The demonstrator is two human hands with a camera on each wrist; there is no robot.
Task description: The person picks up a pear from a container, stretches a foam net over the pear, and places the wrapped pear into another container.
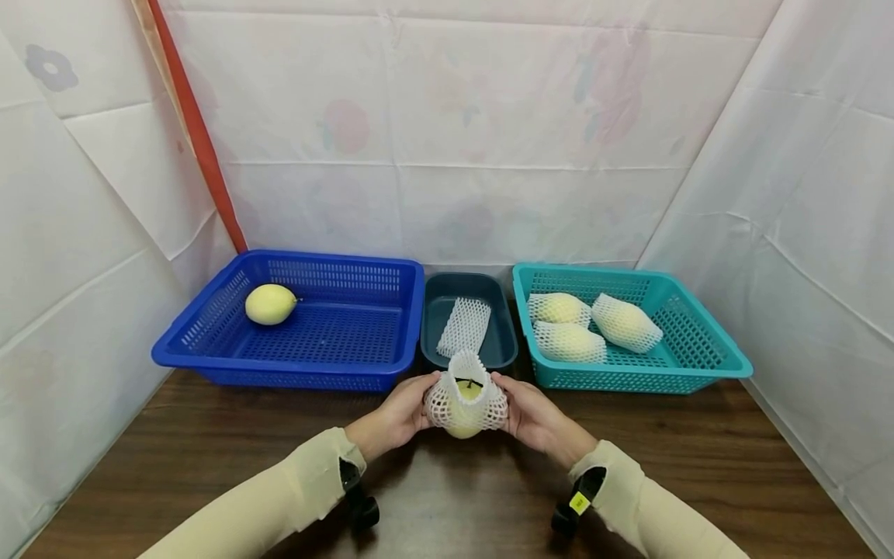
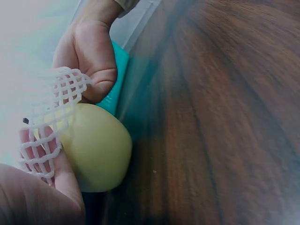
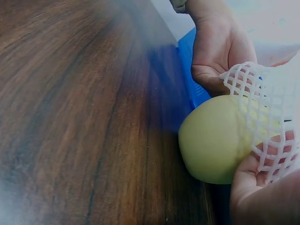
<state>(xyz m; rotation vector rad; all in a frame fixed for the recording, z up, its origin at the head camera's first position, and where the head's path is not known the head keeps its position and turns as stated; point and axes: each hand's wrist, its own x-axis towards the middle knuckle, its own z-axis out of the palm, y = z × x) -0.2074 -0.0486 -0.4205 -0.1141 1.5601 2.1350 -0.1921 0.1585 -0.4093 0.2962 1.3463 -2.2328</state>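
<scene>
In the head view, a pale yellow pear-like fruit [image 1: 464,425] with a dark stem sits partly inside a white foam net sleeve [image 1: 466,365]. My left hand [image 1: 400,411] grips the sleeve's left side, and my right hand [image 1: 534,413] grips its right side. The sleeve is spread wide between them and covers the stem end. The fruit's smooth rounded end [image 2: 101,152] sticks out bare toward me, over the wooden table. Through the mesh [image 3: 276,154], some fingers show in the right wrist view. The rest of the fingers are hidden behind fruit and net.
A blue basket [image 1: 279,365] at left holds one bare yellow fruit [image 1: 270,303]. Behind my hands, a dark teal tray [image 1: 504,330] contains a flat foam net [image 1: 465,326]. The turquoise basket [image 1: 642,380] at right holds several netted fruits [image 1: 626,322]. White cloth walls [image 1: 447,124] enclose the table [image 1: 454,512].
</scene>
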